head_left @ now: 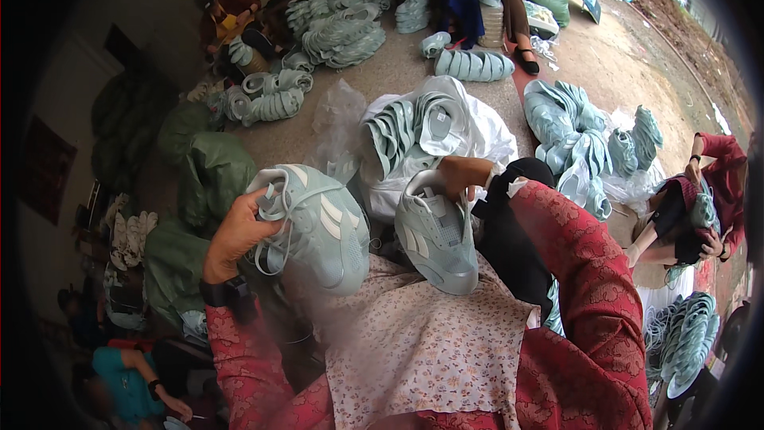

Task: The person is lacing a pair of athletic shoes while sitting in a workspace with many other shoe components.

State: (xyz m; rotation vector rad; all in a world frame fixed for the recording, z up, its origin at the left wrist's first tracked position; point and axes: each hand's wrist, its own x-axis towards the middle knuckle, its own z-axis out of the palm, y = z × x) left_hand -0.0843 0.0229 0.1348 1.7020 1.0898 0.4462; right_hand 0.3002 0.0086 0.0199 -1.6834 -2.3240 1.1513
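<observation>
My left hand (239, 231) grips a pale blue-green sneaker upper (328, 231) at its ankle opening, toe pointing down and toward me. White stripes run along its side, and a loose lace hangs by my fingers. In my right hand (465, 177), a matching sneaker upper (436, 240) is held by the heel end, its toe also downward. Both hang side by side, a little apart, over the floral cloth (430, 334) on my lap. Just beyond them, stacked uppers (414, 123) rest on a white plastic sack (489, 139).
More piles of uppers lie on the floor, at the back left (342, 32), back middle (475, 66) and right (565, 119). Green sacks (215, 175) stand to my left. Seated people work around, one in red (728, 175) at the right and one in teal (123, 382) at lower left.
</observation>
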